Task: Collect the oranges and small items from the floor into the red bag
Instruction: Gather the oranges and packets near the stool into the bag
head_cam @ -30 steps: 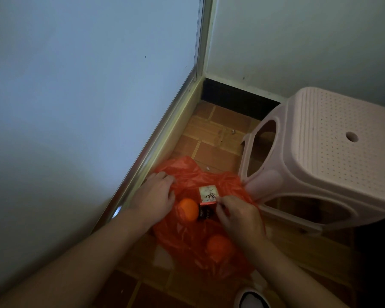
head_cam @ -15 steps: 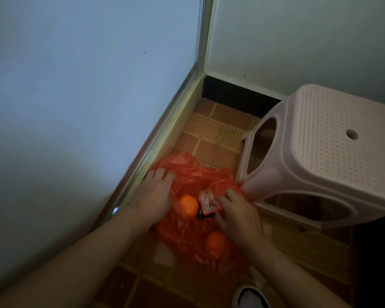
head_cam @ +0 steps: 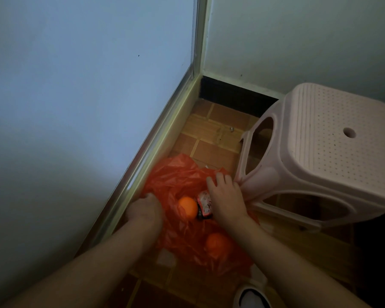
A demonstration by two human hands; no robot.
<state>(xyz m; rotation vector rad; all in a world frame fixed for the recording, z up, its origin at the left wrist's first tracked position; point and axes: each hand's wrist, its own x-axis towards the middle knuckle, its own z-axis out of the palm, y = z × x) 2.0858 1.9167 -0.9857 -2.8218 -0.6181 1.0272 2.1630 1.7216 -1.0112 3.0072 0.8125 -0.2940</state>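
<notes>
Red bag plastic lies crumpled on the brown floor tiles, in the gap between the pink stool and the metal track at the foot of the pale panel. I take the stool as my landmark: the bag lies just beside its nearest leg, on the side toward the track.

One orange sits bare and bright near the middle of the bag. The second orange lies nearer to me than the first and shows dull through a layer of red film, so it is under or inside the plastic. A small packet, red and white with dark print, lies just beside the first orange on its stool side, partly hidden under my right hand.

My left hand is at the bag's edge farthest from the stool, close to the track. Its fingers are curled down into the plastic; I cannot tell whether they actually pinch the film. My right hand lies palm down on the stool side of the bag. Its fingers are stretched forward and a little spread, resting on the red plastic, with the hand's outer edge close to the stool leg.

A white shoe shows at the bottom edge, nearer to me than the bag.
</notes>
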